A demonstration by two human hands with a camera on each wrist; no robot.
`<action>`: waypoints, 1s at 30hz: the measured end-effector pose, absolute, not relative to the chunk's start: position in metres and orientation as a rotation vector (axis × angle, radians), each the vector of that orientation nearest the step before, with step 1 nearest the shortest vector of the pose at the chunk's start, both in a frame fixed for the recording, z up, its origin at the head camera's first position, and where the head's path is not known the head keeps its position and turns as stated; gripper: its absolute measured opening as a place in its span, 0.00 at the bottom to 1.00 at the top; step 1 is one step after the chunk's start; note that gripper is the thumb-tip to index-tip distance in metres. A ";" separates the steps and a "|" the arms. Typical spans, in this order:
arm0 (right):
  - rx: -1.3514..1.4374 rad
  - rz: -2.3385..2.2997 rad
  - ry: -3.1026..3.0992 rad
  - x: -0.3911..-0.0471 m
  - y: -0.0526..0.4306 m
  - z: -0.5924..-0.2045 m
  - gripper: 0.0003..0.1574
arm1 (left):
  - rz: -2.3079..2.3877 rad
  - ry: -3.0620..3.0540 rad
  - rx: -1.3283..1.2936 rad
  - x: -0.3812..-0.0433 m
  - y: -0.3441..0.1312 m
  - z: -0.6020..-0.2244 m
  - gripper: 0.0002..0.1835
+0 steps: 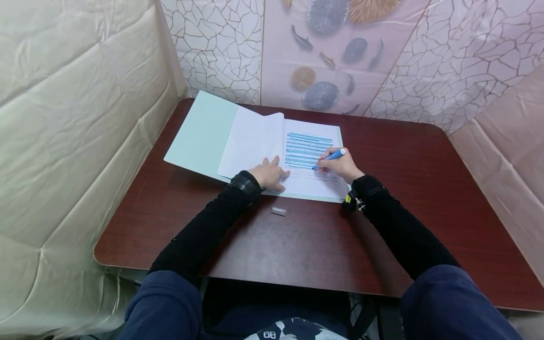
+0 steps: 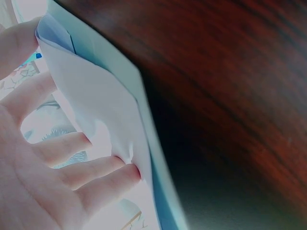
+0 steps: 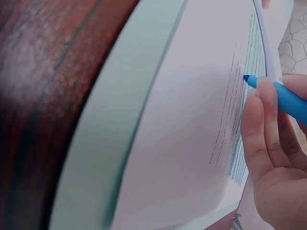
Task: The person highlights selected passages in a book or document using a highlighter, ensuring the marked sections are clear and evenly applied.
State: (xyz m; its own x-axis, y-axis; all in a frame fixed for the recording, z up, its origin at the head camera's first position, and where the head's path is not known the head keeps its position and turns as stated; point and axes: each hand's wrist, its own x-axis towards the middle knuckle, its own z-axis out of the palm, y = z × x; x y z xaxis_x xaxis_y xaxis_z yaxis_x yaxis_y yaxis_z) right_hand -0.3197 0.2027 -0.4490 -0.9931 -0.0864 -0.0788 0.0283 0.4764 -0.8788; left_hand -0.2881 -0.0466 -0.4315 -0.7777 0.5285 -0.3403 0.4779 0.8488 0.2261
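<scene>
My right hand [image 1: 341, 165] pinches a blue highlighter [image 1: 335, 155], its tip [image 3: 246, 78] right at the lines of text. On the right-hand printed page [image 1: 314, 182], the upper lines carry blue highlighting [image 1: 308, 146], while a few lines lower down are plain. With fingers spread, my left hand [image 1: 269, 174] rests on the lower part of the papers beside the fold. The turned-over white sheet [image 1: 250, 137] lies to the left, over the inside of the pale green folder [image 1: 204, 130]. In the left wrist view, straight fingers [image 2: 103, 187] touch the white paper [image 2: 96, 91].
A small translucent cap-like piece [image 1: 278, 211] lies on the dark red-brown table [image 1: 297, 245], in front of the folder. Patterned cloth [image 1: 323, 61] hangs behind the table, and pale padded fabric [image 1: 85, 141] stands along the left side.
</scene>
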 end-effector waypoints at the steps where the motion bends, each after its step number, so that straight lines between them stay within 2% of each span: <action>1: -0.053 -1.548 2.605 -0.319 0.203 -0.449 0.11 | 0.178 2.629 0.747 -0.288 -0.047 -0.432 0.33; 16: -0.087 -1.518 2.646 -0.318 0.204 -0.447 0.08 | 0.162 2.636 0.742 -0.290 -0.046 -0.433 0.34; 30: -0.097 -1.495 2.661 -0.318 0.209 -0.448 0.09 | 0.176 2.633 0.736 -0.291 -0.046 -0.435 0.34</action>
